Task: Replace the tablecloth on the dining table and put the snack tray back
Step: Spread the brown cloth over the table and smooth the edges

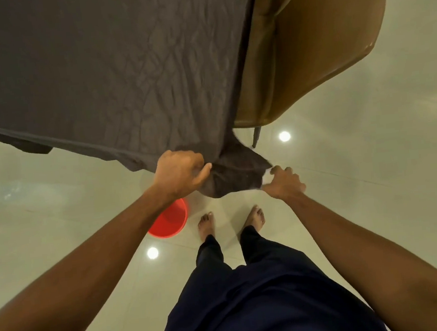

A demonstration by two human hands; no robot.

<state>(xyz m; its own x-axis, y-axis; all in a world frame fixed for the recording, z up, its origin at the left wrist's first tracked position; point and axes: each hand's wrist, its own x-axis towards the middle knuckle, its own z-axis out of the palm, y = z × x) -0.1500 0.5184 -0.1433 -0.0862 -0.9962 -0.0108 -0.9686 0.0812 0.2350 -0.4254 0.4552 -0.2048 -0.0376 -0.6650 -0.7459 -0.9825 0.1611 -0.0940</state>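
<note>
A dark grey, wrinkled tablecloth covers the dining table and fills the upper left of the head view. Its near corner hangs down over the table's corner in a bunched flap. My left hand is closed on the cloth at that corner, thumb pressed into the fold. My right hand pinches the flap's lower right edge from the side. The table itself is hidden under the cloth. No snack tray is in view.
A tan padded chair stands against the table's right side, one dark leg showing. A red bucket sits on the glossy pale tile floor by my left forearm. My bare feet stand just below the corner.
</note>
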